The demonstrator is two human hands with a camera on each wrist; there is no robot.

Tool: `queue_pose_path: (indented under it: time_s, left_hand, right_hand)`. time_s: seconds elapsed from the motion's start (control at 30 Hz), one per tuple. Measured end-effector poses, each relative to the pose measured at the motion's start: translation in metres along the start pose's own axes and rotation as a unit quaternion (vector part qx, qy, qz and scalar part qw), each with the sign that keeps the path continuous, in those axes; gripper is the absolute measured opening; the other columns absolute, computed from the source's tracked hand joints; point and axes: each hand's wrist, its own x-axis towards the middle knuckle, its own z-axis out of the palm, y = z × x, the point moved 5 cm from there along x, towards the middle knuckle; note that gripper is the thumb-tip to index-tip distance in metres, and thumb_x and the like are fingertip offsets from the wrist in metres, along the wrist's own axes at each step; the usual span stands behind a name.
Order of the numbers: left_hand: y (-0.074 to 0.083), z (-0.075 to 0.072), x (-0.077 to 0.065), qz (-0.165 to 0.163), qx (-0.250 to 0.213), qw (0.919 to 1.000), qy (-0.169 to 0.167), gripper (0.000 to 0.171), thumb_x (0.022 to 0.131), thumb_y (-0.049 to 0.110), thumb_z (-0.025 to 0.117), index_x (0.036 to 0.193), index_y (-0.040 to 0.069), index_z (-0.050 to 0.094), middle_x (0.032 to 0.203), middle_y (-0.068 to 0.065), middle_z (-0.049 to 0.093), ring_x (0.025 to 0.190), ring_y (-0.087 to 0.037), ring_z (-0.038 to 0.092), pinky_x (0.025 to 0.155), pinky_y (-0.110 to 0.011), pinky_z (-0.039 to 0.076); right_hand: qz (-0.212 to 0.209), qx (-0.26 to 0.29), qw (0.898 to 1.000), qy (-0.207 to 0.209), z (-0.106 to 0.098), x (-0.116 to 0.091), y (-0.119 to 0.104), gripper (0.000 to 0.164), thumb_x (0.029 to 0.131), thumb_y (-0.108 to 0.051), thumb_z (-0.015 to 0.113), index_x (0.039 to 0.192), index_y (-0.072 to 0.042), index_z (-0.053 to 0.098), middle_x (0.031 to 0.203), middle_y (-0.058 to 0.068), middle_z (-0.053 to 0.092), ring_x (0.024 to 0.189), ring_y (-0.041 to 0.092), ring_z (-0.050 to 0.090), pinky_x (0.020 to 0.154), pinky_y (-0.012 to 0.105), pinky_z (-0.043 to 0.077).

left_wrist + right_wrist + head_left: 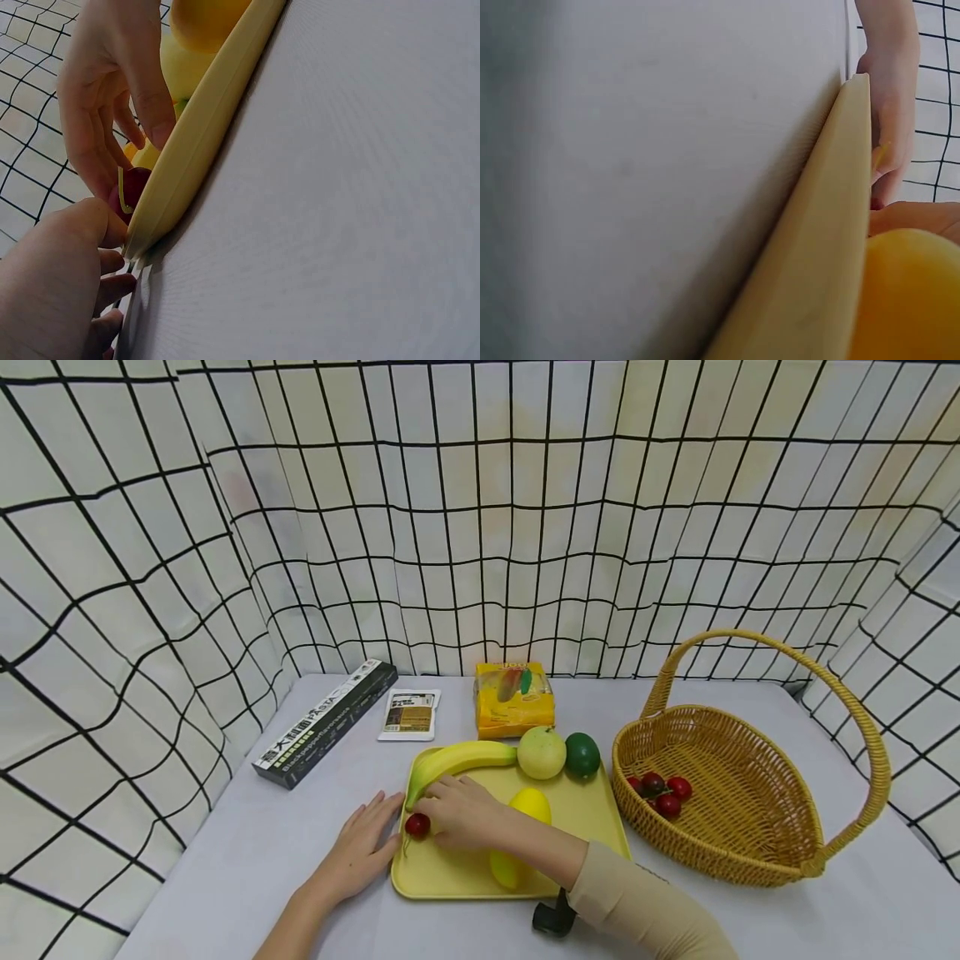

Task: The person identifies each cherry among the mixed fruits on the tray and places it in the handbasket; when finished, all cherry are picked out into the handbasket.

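A dark red cherry (pixel 417 826) with a stem lies at the left edge of the yellow tray (pixel 465 882). My right hand (pixel 461 812) reaches over the tray, just right of the cherry. In the left wrist view, the right hand (pixel 112 90) points down with its thumb apart from its fingers, the cherry (pixel 133 187) by the fingertips; whether they touch cannot be told. My left hand (pixel 360 847) rests against the tray's left rim, fingers extended. A banana (pixel 465 755) lies along the tray's back. Yellow fruit (pixel 531 804) is partly hidden by the right forearm.
A wicker basket (pixel 738 810) with several cherries (pixel 667 806) stands to the right. A green round fruit (pixel 542 752) and a dark green avocado-like fruit (pixel 582 755) are at the tray's back right. Behind are a yellow package (pixel 514 702), a white sachet (pixel 409 715) and a black pasta box (pixel 326 722).
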Motion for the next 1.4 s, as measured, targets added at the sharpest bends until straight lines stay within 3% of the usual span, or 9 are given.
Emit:
queue_pose_path:
  time_s: [0.23, 0.53, 0.73, 1.4]
  left_hand:
    - [0.000, 0.000, 0.000, 0.004, 0.003, 1.0000, 0.005, 0.056, 0.089, 0.018, 0.053, 0.141, 0.005, 0.034, 0.142, -0.011, 0.037, 0.136, -0.032, 0.020, 0.109, -0.051, 0.011]
    - [0.000, 0.001, -0.001, 0.010, 0.005, 0.9999, 0.012, 0.055, 0.090, 0.018, 0.053, 0.140, 0.004, 0.035, 0.141, -0.012, 0.039, 0.135, -0.033, 0.022, 0.108, -0.052, 0.011]
    - [0.000, 0.000, -0.001, 0.011, 0.006, 0.9998, 0.014, 0.056, 0.089, 0.018, 0.053, 0.140, 0.004, 0.035, 0.141, -0.013, 0.038, 0.135, -0.033, 0.022, 0.108, -0.052, 0.012]
    - [0.000, 0.000, 0.000, 0.003, 0.002, 1.0000, -0.003, 0.057, 0.090, 0.018, 0.052, 0.142, 0.004, 0.032, 0.143, -0.012, 0.036, 0.136, -0.032, 0.020, 0.109, -0.050, 0.009]
  right_hand:
    - [-0.005, 0.007, 1.000, 0.002, -0.001, -0.001, -0.002, 0.045, 0.080, -0.029, 0.071, 0.123, -0.023, 0.056, 0.118, -0.004, 0.055, 0.109, 0.015, 0.046, 0.086, 0.026, 0.042]
    - [-0.046, 0.008, 0.999, 0.016, -0.003, -0.002, -0.011, 0.041, 0.082, -0.030, 0.068, 0.121, -0.024, 0.057, 0.116, -0.005, 0.056, 0.108, 0.014, 0.047, 0.090, 0.025, 0.040]
    - [-0.049, -0.007, 0.999, 0.012, 0.000, -0.002, -0.011, 0.040, 0.082, -0.034, 0.067, 0.121, -0.026, 0.057, 0.113, -0.007, 0.057, 0.105, 0.012, 0.048, 0.088, 0.025, 0.040]
    - [-0.046, 0.034, 0.998, 0.004, 0.000, -0.004, -0.011, 0.033, 0.084, -0.031, 0.066, 0.116, -0.029, 0.060, 0.103, -0.010, 0.059, 0.096, 0.010, 0.049, 0.082, 0.023, 0.042]
